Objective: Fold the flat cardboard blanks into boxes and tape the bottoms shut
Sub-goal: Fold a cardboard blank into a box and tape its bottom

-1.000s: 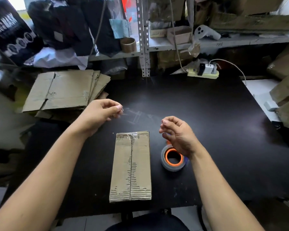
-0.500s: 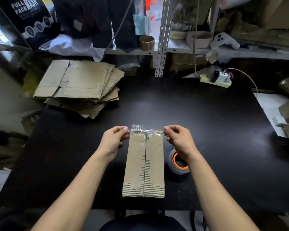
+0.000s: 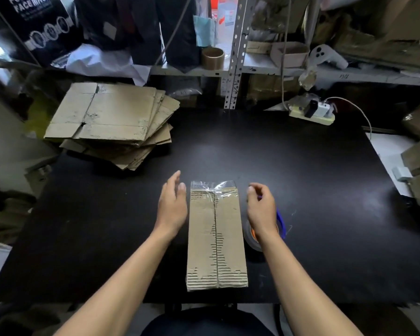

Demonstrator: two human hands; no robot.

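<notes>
Both of your hands have let go of the clear tape since half a second ago, when each pinched one end of the strip over the far end of the box. Now your left hand (image 3: 171, 207) hovers just beside the left edge of the box (image 3: 216, 238), its fingers (image 3: 175, 180) straight and relaxed, holding nothing. Your right hand (image 3: 261, 209) hangs just beside the right edge, fingers loosely curled and empty; whether either hand brushes the cardboard you cannot tell from this view.

Your folded box lies flat on the black counter (image 3: 313, 190), near its front edge and right in front of you, with the two bottom flaps meeting along a seam down the middle. Patches of the top paper are torn away, and the ribbed layer shows. The strip of clear tape (image 3: 212, 187) now lies across the far end of the box, crinkled, with part of it sticking out past the cardboard edge.

Your roll of tape (image 3: 252, 236), with its orange core, sits on the counter just right of the box, mostly hidden under your right wrist. A stack of flat cardboard blanks (image 3: 107, 117) rests at the far left corner of the counter, well apart from the box. A power strip (image 3: 312, 113) lies at the far right, under the shelf (image 3: 277, 71).
</notes>
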